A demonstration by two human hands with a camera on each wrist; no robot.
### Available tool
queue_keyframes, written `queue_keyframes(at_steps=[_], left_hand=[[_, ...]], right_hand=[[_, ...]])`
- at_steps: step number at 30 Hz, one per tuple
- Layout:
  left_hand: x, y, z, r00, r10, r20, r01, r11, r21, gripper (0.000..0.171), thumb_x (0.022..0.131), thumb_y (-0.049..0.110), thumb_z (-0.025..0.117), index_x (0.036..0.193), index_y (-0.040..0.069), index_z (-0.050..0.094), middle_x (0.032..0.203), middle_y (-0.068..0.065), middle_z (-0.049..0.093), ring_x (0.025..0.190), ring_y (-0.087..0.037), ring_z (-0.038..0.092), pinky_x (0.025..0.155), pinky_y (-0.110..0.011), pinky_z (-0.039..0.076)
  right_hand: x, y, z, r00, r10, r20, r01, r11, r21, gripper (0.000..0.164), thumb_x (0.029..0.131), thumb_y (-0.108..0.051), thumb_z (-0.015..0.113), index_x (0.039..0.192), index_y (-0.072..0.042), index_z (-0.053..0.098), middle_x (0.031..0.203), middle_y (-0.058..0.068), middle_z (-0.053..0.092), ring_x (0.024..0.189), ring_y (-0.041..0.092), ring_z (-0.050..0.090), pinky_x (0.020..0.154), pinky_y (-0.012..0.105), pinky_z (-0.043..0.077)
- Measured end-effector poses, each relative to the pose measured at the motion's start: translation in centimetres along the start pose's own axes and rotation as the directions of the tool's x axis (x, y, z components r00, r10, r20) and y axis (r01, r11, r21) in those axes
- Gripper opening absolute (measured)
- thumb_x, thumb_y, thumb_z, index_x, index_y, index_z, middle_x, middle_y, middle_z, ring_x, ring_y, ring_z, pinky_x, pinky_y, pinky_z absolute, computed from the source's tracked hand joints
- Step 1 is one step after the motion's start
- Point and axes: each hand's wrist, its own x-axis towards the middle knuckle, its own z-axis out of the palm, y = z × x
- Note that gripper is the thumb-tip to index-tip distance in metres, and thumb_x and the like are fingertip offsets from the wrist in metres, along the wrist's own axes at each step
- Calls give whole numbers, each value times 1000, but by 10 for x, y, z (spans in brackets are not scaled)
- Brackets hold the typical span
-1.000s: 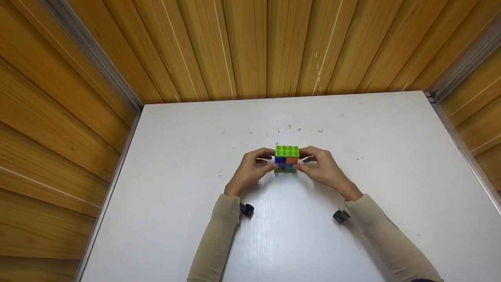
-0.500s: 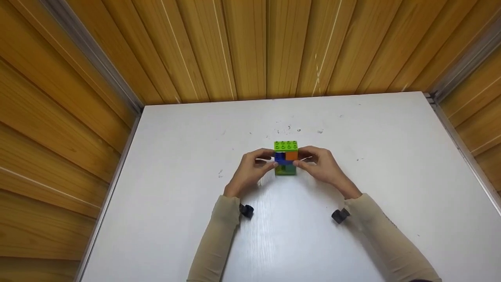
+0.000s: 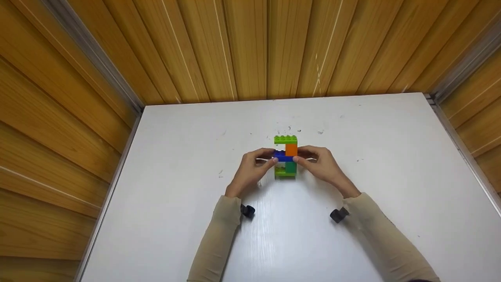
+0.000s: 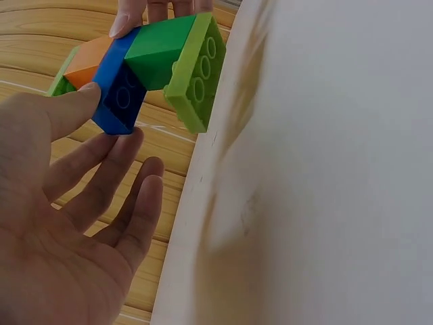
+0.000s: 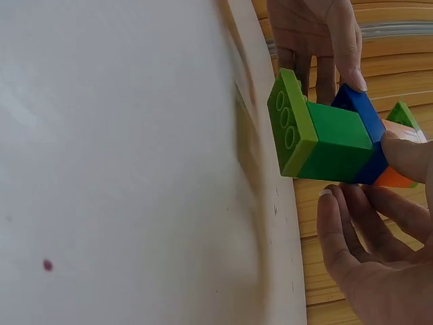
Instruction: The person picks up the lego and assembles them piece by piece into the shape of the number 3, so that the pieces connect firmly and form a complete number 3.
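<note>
Both hands hold one stack of toy building bricks over the white table. From top to bottom it has a lime-green brick (image 3: 285, 140), an orange brick (image 3: 291, 149), a blue brick (image 3: 285, 158), a dark green brick (image 5: 335, 139) and another lime-green brick (image 4: 197, 74). Open gaps lie on its left side above and below the blue brick. My left hand (image 3: 252, 168) pinches the blue brick's left end between thumb and fingers. At the right end my right hand (image 3: 321, 167) grips with its thumb on the blue brick's front. Hollow undersides show in both wrist views.
The white table (image 3: 188, 149) carries small dark scuff marks beyond the hands. Wood-patterned panels (image 3: 250, 47) rise along its back and both sides. A small black camera (image 3: 248, 211) sits at the left wrist, another black camera (image 3: 339, 215) at the right.
The stack has tipped, its top going away from me, so its front face and the gaps on its left side now show. Both hands keep hold in nearly the same place.
</note>
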Motion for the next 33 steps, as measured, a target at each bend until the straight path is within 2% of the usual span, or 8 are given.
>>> queue_keyframes(at_steps=[4,7,10,14,17,22,29,33], left_hand=[[1,0,2,1000,-10,-17,10,1000,10,43,103,42,73,139,19,71,125,5,74,115,-14,68,106,-33,56],[2,-1,4,999,-15,-28,15,1000,17,41,103,40,72,137,17,73,123,4,75,114,-15,68,106,-33,57],[3,-2,6,999,-12,-37,13,1000,29,40,104,39,72,135,14,74,121,2,77,112,-14,69,104,-32,57],[4,-3,9,999,-17,-51,19,999,50,40,104,38,71,134,12,75,120,0,78,108,-14,70,101,-31,58],[4,-4,11,998,-38,-55,42,997,71,41,104,40,70,134,12,76,121,1,78,106,-13,70,102,-32,58],[4,-5,13,997,-57,-57,63,991,119,43,105,43,69,134,13,76,123,0,79,111,-15,70,107,-37,56],[4,-7,14,994,-85,-66,95,984,152,39,104,41,71,130,13,78,114,0,80,95,-13,65,89,-31,56],[4,-7,16,993,-96,-63,105,981,163,36,105,38,70,128,12,79,115,-2,81,106,-14,71,98,-35,59]], right_hand=[[2,2,1,1000,25,-2,-25,1000,11,45,102,-33,75,135,-2,72,132,17,74,113,33,73,91,20,57],[3,4,3,999,55,0,-55,998,32,46,102,-33,75,133,0,72,131,19,74,112,34,74,89,19,58],[3,7,4,996,89,1,-89,995,39,47,103,-35,74,132,2,72,131,20,73,113,35,75,93,28,61],[3,9,6,991,131,5,-131,991,28,51,104,-38,72,135,2,71,136,22,71,119,38,73,104,46,59],[3,9,7,985,170,2,-170,985,20,52,103,-40,72,136,1,71,137,20,71,123,38,72,106,50,57],[4,11,9,980,196,-20,-197,980,-7,51,103,-41,72,134,0,73,134,20,73,120,36,74,97,41,61],[6,14,11,974,226,-13,-226,973,-35,48,103,-39,72,132,0,74,132,19,74,113,32,76,88,31,62],[6,14,13,970,242,3,-242,969,-39,46,103,-36,72,129,1,75,126,20,76,104,27,78,82,25,61]])
